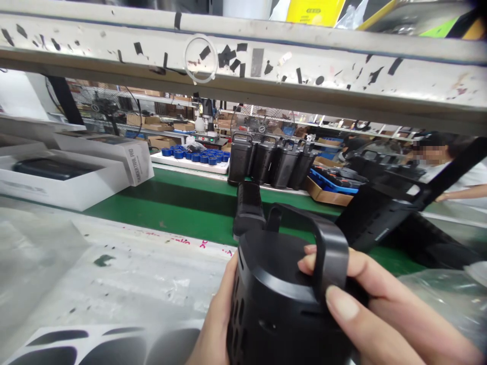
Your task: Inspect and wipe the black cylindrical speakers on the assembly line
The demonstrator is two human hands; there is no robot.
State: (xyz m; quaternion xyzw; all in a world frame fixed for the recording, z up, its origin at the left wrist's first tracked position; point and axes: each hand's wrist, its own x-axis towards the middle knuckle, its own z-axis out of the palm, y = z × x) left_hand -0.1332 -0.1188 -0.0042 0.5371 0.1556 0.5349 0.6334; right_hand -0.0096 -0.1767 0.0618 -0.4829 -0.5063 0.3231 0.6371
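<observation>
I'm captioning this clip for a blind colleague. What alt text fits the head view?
Two hands, left hand and right hand, grip a black handled device above a green conveyor belt. Similar black units, blue caps and white boxes sit beyond.

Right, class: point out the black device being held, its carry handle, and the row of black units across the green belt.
black device (281, 309), head view, on its curved side wall.
carry handle (330, 248), head view, on the handle's upper bend.
row of black units (272, 161), head view, on a middle unit's body.
</observation>
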